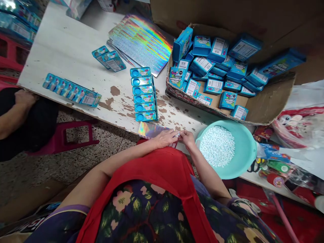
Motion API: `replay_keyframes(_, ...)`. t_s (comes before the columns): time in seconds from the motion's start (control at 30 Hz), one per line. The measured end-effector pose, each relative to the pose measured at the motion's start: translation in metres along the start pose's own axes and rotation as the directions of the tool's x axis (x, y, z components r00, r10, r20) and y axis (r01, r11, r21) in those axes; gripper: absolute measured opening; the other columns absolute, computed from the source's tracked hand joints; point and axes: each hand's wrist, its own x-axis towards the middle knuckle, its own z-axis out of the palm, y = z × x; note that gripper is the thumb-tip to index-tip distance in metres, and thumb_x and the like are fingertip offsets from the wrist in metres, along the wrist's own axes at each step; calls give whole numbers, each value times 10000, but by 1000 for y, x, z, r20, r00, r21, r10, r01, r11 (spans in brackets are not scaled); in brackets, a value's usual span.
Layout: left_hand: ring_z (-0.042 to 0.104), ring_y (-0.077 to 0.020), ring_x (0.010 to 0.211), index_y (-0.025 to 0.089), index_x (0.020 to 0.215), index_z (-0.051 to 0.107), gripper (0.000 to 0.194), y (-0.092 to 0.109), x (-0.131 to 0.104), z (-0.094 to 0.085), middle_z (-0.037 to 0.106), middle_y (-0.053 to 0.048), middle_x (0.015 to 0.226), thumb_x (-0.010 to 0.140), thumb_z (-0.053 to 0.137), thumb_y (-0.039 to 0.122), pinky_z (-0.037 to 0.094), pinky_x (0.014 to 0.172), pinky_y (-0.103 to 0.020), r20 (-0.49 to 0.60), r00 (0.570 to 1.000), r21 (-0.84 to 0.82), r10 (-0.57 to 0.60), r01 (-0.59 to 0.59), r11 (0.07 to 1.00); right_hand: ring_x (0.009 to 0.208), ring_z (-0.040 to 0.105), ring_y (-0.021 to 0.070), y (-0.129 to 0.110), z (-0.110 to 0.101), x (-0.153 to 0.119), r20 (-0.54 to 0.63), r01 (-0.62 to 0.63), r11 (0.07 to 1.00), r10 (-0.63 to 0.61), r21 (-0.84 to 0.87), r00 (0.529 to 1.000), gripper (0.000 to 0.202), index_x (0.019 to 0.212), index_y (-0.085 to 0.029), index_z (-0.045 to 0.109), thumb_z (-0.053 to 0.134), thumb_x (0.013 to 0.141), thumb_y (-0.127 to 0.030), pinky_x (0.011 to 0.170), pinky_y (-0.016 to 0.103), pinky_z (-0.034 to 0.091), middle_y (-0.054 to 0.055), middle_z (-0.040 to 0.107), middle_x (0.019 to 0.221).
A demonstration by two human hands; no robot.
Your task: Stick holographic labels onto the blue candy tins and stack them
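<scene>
At the table's near edge, my left hand (165,137) reaches over a shiny holographic sheet (149,129). Its fingertips are closed at a small white piece (178,134), too small to name. My right hand (187,137) pinches the same piece from the other side. Just beyond my hands stands a row of blue candy tins (145,99), sliding lids showing a round dent. To my right sits a turquoise basin (244,148) holding many small white candies (217,145).
A cardboard box (268,114) of blue candy packs stands at the back right. Holographic sheets (144,42) lie stacked behind the tins. More blue packs (72,91) line the left. A seated person's arm (15,116) rests beside a pink stool (68,136).
</scene>
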Motion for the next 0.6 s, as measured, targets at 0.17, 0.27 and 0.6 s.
replay_keyframes(0.17,562,-173,967,174,869,649,226,4,-2,-6,662,-56,965,934,433,191,442,903,-300,-113,973,-459,-200,127,879,579,570,178,-3,3,10,-34,9,997,-12,-75,999,309,625,-215,554,591,696,-513,588,331,514,17,587,560)
replay_keyframes(0.27,581,-148,848,175,820,642,201,9,-9,-20,665,-20,874,898,467,237,457,813,-263,-108,890,-703,-442,246,668,803,615,220,-19,-3,1,-69,98,987,-107,-130,992,307,757,-207,619,601,720,-511,758,363,517,64,683,794)
replay_keyframes(0.6,589,-150,857,177,814,657,205,29,-28,-78,651,-37,859,905,503,279,451,826,-271,-394,776,-704,-493,90,704,622,593,150,-76,8,-66,334,330,939,-342,93,878,305,740,-208,620,780,664,-456,652,293,483,-8,635,656)
